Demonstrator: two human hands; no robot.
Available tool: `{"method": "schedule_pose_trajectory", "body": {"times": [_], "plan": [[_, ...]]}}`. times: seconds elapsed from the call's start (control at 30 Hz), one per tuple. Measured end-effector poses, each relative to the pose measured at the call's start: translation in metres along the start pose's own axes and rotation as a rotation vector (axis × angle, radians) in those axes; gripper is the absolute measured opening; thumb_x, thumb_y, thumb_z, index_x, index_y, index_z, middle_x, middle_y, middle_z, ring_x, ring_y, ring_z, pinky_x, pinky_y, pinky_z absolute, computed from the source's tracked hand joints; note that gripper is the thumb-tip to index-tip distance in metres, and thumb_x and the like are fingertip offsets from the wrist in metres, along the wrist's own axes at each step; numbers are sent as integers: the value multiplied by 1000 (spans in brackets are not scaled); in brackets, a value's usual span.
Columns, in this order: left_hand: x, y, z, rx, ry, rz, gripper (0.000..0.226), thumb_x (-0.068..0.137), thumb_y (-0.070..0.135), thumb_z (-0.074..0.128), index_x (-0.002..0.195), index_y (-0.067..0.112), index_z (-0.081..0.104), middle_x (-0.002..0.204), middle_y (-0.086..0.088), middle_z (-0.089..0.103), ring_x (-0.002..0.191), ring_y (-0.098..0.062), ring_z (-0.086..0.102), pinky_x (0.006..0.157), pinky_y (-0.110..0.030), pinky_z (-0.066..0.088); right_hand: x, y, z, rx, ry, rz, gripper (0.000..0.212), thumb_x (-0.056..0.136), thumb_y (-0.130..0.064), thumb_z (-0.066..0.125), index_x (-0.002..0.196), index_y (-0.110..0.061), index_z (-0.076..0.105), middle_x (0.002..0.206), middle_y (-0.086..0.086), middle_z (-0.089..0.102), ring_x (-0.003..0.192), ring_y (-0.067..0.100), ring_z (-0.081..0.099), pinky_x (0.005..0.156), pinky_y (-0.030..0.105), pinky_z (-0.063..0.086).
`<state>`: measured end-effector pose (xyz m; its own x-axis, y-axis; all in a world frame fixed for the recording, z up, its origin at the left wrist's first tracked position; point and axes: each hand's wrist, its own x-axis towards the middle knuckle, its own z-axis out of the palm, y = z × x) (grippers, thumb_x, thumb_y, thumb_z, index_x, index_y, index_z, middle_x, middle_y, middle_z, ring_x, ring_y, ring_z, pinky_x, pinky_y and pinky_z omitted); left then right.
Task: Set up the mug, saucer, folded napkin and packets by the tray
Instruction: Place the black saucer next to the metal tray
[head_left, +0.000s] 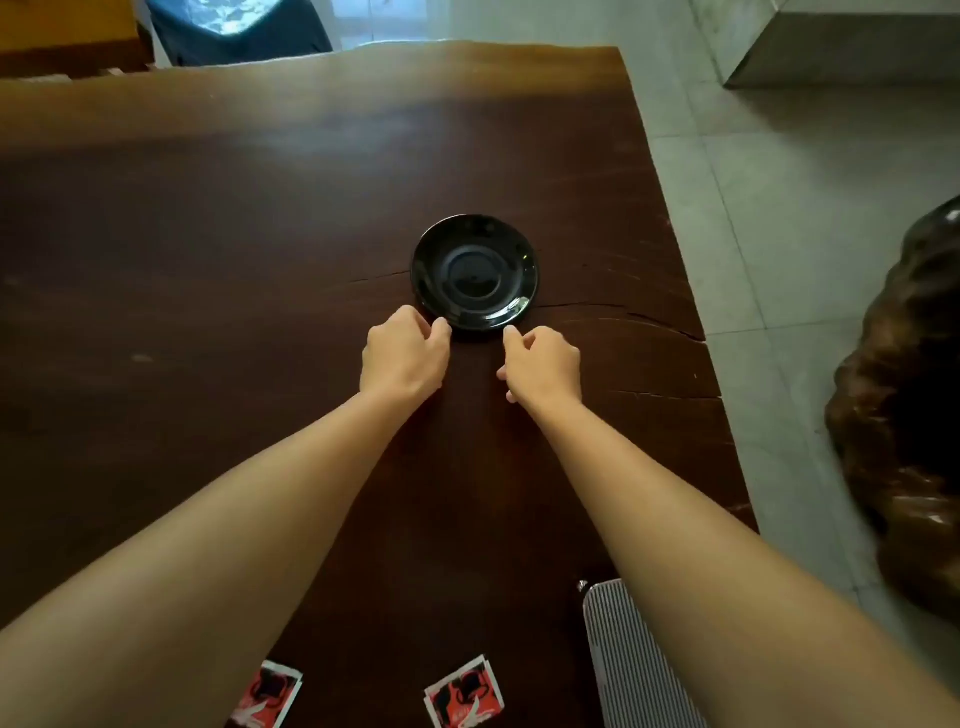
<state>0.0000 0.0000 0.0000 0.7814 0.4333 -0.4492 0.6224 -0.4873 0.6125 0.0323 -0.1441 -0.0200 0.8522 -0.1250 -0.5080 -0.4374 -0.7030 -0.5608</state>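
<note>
A glossy black saucer (475, 273) lies flat on the dark wooden table (208, 234), right of its middle. My left hand (402, 353) is at the saucer's near-left rim, fingers curled and thumb tip against the edge; whether it pinches the rim is unclear. My right hand (543, 366) is at the near-right rim, index fingertip touching it and thumb held apart. Two red, black and white packets (270, 696) (465, 696) lie at the near edge. A ribbed silver tray (623, 660) shows at the bottom right, partly under my right forearm. No mug or napkin is in view.
The table's right edge runs diagonally beside a pale tiled floor (779, 234). A dark carved wooden block (904, 415) stands on the floor at the right. A blue seat (234, 26) is beyond the far edge. A stone block (857, 41) sits at the top right.
</note>
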Motion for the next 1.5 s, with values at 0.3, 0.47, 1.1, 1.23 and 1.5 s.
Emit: {"method": "schedule_pose_trajectory", "body": {"times": [0.3, 0.47, 1.1, 1.23, 1.5], "plan": [[27, 5, 10, -249, 5, -110, 29, 102, 35, 48, 93, 11, 61, 76, -6, 71, 49, -14, 70, 44, -26, 50, 12, -9, -1, 333, -45, 116, 31, 104, -37, 44, 97, -12, 60, 76, 4, 74, 42, 12, 57, 40, 25, 41], [33, 5, 14, -293, 18, -113, 32, 103, 33, 46, 90, 9, 62, 76, -5, 69, 40, -7, 63, 37, -21, 44, 14, -12, 4, 519, -137, 127, 29, 105, -32, 44, 92, -9, 56, 80, 12, 73, 42, 15, 53, 36, 26, 35], [-25, -1, -13, -457, -55, -212, 29, 101, 25, 54, 75, 11, 55, 69, -5, 60, 54, -17, 54, 46, -27, 41, -39, -19, -14, 561, -149, 139, 17, 105, -18, 47, 96, -6, 57, 82, 17, 68, 53, 14, 53, 43, 25, 40], [-62, -8, -26, -602, -107, -283, 22, 101, 21, 54, 81, 12, 52, 68, -5, 54, 50, -13, 49, 40, -23, 36, -75, -15, -22, 556, -153, 122, 15, 105, -15, 48, 95, -5, 54, 79, 13, 61, 53, 13, 55, 41, 23, 40], [-154, -34, -53, -734, -197, -362, 19, 103, 16, 50, 85, 13, 54, 66, -3, 46, 48, -11, 42, 33, -19, 28, -165, 8, -31, 529, -194, 111, 16, 104, -16, 49, 94, -6, 56, 76, 13, 59, 53, 13, 55, 43, 25, 41]]}}
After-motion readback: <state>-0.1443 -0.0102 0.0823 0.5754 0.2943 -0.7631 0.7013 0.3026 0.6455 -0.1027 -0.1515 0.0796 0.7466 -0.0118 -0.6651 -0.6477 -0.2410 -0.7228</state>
